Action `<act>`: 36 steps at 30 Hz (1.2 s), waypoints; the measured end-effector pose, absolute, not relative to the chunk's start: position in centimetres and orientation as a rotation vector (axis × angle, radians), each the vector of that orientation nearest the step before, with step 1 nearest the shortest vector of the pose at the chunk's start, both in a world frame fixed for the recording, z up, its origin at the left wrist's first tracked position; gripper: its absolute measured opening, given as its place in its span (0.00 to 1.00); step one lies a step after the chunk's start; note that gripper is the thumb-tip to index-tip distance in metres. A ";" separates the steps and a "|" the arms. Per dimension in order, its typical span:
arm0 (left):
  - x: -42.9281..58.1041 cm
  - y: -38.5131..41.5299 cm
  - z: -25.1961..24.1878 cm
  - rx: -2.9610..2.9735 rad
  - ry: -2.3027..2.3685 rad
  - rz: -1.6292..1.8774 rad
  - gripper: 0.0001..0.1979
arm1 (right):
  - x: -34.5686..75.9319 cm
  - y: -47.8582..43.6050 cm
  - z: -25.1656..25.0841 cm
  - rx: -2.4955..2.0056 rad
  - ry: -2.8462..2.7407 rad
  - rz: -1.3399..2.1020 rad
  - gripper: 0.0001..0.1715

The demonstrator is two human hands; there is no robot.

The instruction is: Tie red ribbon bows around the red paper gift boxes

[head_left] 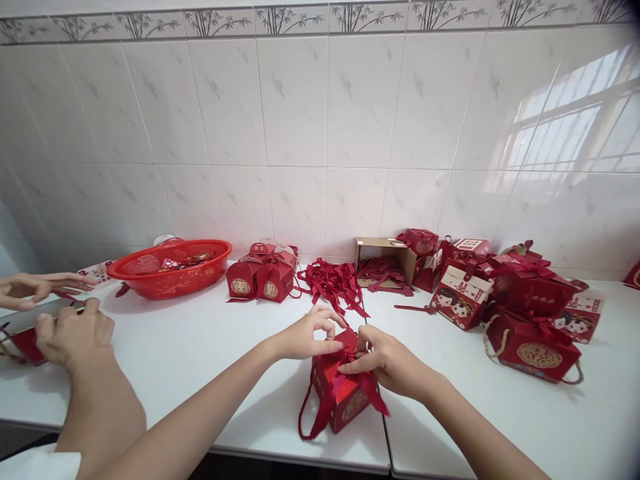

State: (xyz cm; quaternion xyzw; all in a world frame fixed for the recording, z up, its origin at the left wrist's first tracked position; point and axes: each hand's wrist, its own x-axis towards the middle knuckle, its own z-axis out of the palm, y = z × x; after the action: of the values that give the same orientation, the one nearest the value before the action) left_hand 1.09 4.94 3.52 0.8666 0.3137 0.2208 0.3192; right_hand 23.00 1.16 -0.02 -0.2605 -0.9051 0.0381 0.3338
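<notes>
A small red gift box (345,414) with gold round print stands near the table's front edge, a braided cord handle (303,415) hanging at its left. On its top lies a dark red ribbon (367,387), with loose ends draped over the sides. My left hand (313,335) is closed on the ribbon at the box's upper left, fingers curled and thumb pressed in. From the right, my right hand (393,360) pinches the ribbon too, its index finger laid across the top. The fingers hide part of the knot area.
A co-worker's hands (75,333) handle another red box (33,341) at far left. Behind stand a red plastic basket (170,285), small red boxes (276,279), a ribbon pile (333,283) and an open carton (367,252). Finished-looking boxes (535,353) crowd the right.
</notes>
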 end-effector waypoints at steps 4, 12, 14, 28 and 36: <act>1.4 4.5 3.2 2.252 0.846 0.648 0.13 | 23.1 1.2 -0.2 -0.648 -2.413 0.001 0.18; 2.9 3.0 2.4 1.920 0.807 0.794 0.17 | 23.2 1.3 -0.8 -0.733 -2.291 -0.028 0.17; 3.1 3.0 2.0 1.907 0.830 0.848 0.16 | 23.1 1.3 -0.8 -0.772 -2.236 -0.009 0.11; 3.7 3.3 0.8 1.772 0.889 0.945 0.19 | 22.7 1.5 -2.3 -0.792 -2.017 -0.061 0.14; 3.8 3.3 0.4 1.744 0.932 0.943 0.21 | 22.9 1.2 -2.7 -0.834 -1.964 -0.037 0.11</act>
State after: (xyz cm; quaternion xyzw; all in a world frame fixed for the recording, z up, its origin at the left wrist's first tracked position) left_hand 3.75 3.29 0.38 0.7078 0.3781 0.3827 0.4579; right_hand 22.87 1.15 -2.71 -0.3421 -0.8059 -0.0154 0.4829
